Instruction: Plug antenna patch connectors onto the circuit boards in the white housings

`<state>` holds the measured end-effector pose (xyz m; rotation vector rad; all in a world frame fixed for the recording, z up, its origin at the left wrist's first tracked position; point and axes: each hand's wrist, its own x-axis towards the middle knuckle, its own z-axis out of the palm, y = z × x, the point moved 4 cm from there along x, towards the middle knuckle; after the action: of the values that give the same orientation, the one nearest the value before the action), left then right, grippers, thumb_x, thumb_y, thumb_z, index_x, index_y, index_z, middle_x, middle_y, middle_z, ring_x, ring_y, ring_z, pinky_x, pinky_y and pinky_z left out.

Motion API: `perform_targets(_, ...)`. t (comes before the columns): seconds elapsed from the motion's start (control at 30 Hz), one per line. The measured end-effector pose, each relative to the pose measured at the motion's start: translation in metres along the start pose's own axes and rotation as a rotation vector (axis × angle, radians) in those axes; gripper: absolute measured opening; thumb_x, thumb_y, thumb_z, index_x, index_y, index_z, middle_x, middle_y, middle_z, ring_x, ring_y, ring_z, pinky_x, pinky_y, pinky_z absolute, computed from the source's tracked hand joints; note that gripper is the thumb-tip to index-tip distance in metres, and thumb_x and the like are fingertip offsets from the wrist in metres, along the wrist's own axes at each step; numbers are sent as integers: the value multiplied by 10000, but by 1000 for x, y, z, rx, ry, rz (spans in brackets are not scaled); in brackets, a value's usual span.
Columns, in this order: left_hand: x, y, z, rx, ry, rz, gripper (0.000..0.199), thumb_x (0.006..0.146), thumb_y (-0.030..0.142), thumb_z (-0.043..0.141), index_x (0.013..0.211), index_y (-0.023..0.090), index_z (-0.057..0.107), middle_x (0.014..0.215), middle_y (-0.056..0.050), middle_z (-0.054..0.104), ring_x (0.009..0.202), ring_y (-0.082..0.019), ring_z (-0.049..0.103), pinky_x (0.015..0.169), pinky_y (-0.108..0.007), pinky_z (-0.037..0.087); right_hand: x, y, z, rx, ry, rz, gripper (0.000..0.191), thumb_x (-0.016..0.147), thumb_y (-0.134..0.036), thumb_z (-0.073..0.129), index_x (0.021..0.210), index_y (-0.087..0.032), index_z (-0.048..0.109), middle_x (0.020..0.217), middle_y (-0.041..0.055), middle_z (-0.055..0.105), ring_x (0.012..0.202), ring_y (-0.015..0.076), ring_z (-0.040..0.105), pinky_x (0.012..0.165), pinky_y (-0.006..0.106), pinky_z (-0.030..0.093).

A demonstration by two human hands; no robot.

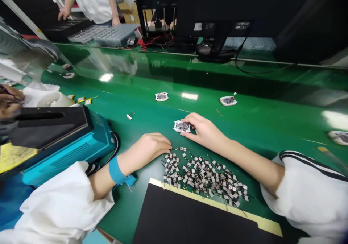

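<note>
Right hand [205, 129] loosely curled, fingertips [189, 118] resting on right edge of white-rimmed circuit module [182, 126] – firmness of grip cannot be told. Module lies flat on green mat [261, 102], just left of those fingers. Left hand [152, 148] half-curled, holding nothing, resting on mat – fingertips just beside heap of tiny wired parts [203, 175]. Blue wrist strap [116, 171] on left wrist. Teal machine [65, 153] beside left forearm. Two more modules [161, 96] farther out, well apart.
</note>
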<state>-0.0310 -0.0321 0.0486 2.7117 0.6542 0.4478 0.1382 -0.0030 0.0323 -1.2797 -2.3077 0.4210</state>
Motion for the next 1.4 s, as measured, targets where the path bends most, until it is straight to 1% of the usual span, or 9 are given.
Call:
perform_targets(0.13,3,2,4,80,-41,29,154,845,162,464,871,130,612,895,-31,619,810,-135,572,725,-228,475,-20,9,-3,-42,27,-81,327,747,-294,612,1011,-117,537,952,65,539,864,158,520,749,278,450)
perform_targets(0.3,15,4,-6,63,228,-77,144,843,174,484,889,138,615,903,-22,626,825,-110,582,750,-194,476,-24,7,-7,-53,55,-146,363,725,-325,626,1012,-118,546,986,58,564,905,163,529,793,290,447)
perform_targets(0.4,26,4,-3,48,290,-128,137,841,190,492,861,169,627,906,-2,630,830,-100,591,757,-179,483,-18,0,0,-21,21,-154,370,718,-372,623,994,-136,555,986,56,577,911,179,534,800,315,451)
perform_targets(0.57,33,4,10,148,227,-114,148,842,176,481,862,152,626,914,-2,632,823,-120,598,751,-200,496,-12,-3,5,109,-20,-122,343,719,-363,631,980,-147,576,987,50,572,898,169,549,764,284,468)
perform_targets(0.8,35,7,12,325,175,-68,173,855,189,447,870,163,618,877,2,632,789,-136,596,697,-213,488,-14,-2,2,98,-38,-90,349,711,-332,651,997,-142,582,985,39,564,898,172,541,766,286,460)
perform_targets(0.97,37,8,12,343,143,-82,200,856,192,429,871,169,626,884,-2,627,768,-143,594,663,-222,487,-13,-1,4,81,-70,-53,346,704,-355,655,968,-140,594,980,28,553,898,178,539,785,313,462)
perform_targets(1.13,38,9,10,367,119,-120,228,866,197,404,881,188,631,855,4,625,760,-137,592,649,-223,481,-19,10,0,70,-79,-89,354,743,-408,602,1024,-193,575,1000,7,531,926,177,528,781,311,458)
perform_targets(1.3,38,9,10,354,118,-111,215,870,211,416,859,172,627,816,-2,622,753,-141,587,636,-230,471,-22,11,-3,2,-58,-71,475,734,-527,557,1052,-175,555,979,25,517,927,202,519,794,340,449)
perform_targets(1.4,38,10,9,358,108,-97,199,867,203,424,849,184,622,817,4,620,750,-139,582,628,-227,456,-20,4,2,-8,-67,-11,399,742,-467,586,993,-157,568,945,28,509,903,203,520,794,353,450)
